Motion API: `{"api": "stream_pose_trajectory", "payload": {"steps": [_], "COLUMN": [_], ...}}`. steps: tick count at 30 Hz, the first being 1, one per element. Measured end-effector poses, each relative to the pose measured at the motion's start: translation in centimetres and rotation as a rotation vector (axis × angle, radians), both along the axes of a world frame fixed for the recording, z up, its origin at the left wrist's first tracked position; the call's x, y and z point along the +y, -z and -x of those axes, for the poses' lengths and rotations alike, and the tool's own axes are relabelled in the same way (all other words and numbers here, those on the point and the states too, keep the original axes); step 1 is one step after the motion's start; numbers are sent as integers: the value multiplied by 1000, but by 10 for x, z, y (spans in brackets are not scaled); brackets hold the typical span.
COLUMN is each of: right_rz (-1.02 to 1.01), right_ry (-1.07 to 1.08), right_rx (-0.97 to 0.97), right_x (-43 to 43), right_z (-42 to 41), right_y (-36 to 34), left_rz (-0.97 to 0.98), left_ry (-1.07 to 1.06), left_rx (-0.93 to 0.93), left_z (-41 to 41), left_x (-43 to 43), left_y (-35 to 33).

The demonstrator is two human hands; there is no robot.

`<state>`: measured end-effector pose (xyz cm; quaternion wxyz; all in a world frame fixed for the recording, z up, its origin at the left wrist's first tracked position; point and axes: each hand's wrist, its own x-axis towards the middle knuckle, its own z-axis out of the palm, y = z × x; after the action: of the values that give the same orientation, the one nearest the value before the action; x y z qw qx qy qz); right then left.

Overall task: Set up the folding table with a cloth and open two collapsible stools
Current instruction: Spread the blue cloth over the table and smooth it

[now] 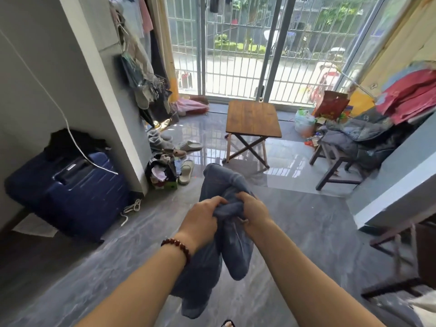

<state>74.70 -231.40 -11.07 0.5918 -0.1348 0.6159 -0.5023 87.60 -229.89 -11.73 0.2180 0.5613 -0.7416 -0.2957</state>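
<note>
Cloth (236,253) vertical between left hand (203,218), right hand (254,212)

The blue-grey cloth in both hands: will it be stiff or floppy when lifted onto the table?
Probably floppy: the cloth bunches where the left hand and right hand grip it and hangs limp below. Likely not slippery: it looks thick, towel-like.

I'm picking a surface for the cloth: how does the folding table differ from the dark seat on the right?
The folding table has a bare, warm brown top; the dark seat is heaped with grey jackets. The table stands on crossed legs, the seat on straight ones. Both are wooden and stand on the glossy floor.
</note>
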Motion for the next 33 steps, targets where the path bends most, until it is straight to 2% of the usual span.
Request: {"api": "stream_pose_trajectory", "payload": {"steps": [7,9,12,20,27,31,33], "right_rz": [-16,-6,1,33,108,132,110], "right_ry": [-23,-5,14,-45,-23,10,-17], "right_rx": [-70,-78,-82,-27,-78,-166,-138], "right_x": [-74,-95,-129,-255,-374,-421,-438], "right_z": [31,35,38,60,61,63,61], "right_y": [-5,-3,1,6,-16,-9,-3], "left_rz": [-10,-75,-135,-44,-31,-19,-44], "left_ry": [-14,43,129,123,37,1,-41], "left_rx": [33,52,-24,-2,-3,51,74], "left_z": [27,33,45,65,65,61,59], "left_x": [-82,-107,-143,-281,-412,-469,-488], "left_y": [-2,0,2,-1,-15,-17,-17]}}
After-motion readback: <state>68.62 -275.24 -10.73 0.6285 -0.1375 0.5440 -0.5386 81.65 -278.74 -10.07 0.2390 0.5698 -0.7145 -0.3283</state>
